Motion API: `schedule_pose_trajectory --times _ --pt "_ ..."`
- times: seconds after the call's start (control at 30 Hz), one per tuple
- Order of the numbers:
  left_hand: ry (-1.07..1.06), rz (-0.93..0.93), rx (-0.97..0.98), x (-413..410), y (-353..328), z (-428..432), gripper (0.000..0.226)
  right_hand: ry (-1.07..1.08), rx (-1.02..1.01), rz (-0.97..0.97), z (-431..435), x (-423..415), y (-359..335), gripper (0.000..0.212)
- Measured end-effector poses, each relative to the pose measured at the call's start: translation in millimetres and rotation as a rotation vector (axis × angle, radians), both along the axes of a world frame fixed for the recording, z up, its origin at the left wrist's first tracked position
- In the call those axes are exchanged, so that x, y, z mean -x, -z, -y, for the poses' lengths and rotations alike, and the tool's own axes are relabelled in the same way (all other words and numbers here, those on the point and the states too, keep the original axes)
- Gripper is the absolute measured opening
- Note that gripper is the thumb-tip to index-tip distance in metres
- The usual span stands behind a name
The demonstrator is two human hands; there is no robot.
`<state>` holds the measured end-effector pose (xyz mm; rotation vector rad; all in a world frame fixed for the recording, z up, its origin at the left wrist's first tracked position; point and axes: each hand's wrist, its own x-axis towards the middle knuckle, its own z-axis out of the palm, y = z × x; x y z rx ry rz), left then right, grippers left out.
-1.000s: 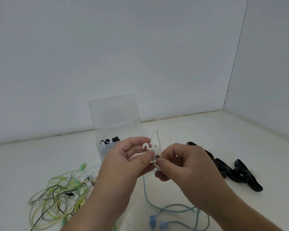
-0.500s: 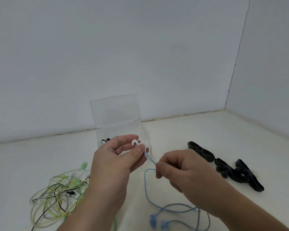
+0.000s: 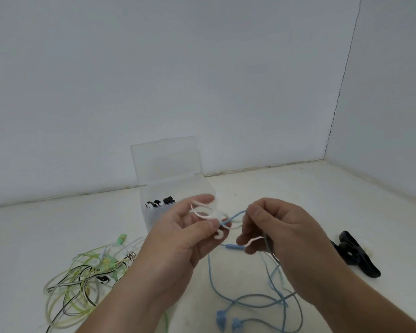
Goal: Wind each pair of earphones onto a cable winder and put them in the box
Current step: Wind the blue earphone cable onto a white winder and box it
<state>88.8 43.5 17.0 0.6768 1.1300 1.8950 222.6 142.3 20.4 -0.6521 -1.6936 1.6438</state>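
The left hand (image 3: 178, 246) pinches a blurred white plastic cable winder (image 3: 203, 211) between thumb and fingers. The right hand (image 3: 281, 236) pinches the light-blue earphone cable (image 3: 235, 215) just beside it, and the rest of the cable trails down near. The clear plastic box (image 3: 154, 219) stands open just beyond the hands, with black cable winders (image 3: 356, 258) to the right.

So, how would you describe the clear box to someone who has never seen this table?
Look at the white table where it meets the back wall. Just behind the left hand stands the clear plastic box, its lid raised upright. Unlike the green cables and the blue cable lying near it, it is rigid and see-through, with small black and white pieces inside.
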Motion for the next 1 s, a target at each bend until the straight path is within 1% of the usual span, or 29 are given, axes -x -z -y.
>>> schedule_pose_trajectory --times 0.1,0.2,0.33,0.6,0.7,0.77,0.9,0.93,1.0 --pt "0.115 -0.060 0.084 -3 3 1 0.038 0.010 0.098 -0.091 -2 0 -2 0.032" --pt "0.149 -0.145 0.117 -2 7 1 0.027 0.016 0.100 -0.097 -3 -1 -2 0.033" --pt "0.139 -0.242 0.158 -1 7 3 0.030 0.034 0.060 -0.067 -4 -1 -3 0.030" --pt "0.082 -0.356 0.197 -4 8 2 0.019 0.098 -0.145 -0.017 -5 -4 -2 0.026" --pt "0.080 -0.396 0.192 -5 7 2 0.023 0.121 -0.167 -0.011 -5 -5 -2 0.023" --pt "0.100 -0.381 0.182 -5 8 2 0.020 0.108 -0.131 -0.016 -5 -5 -3 0.022" --pt "0.101 -0.293 0.139 -5 11 0 0.016 0.109 -0.002 -0.053 -4 -4 -4 0.022" --pt "0.100 -0.310 0.138 -5 11 0 0.019 0.123 0.032 -0.058 -5 -3 -3 0.022" --pt "0.096 -0.438 0.165 -6 13 -1 0.025 0.145 0.095 -0.052 -5 -2 -2 0.023"
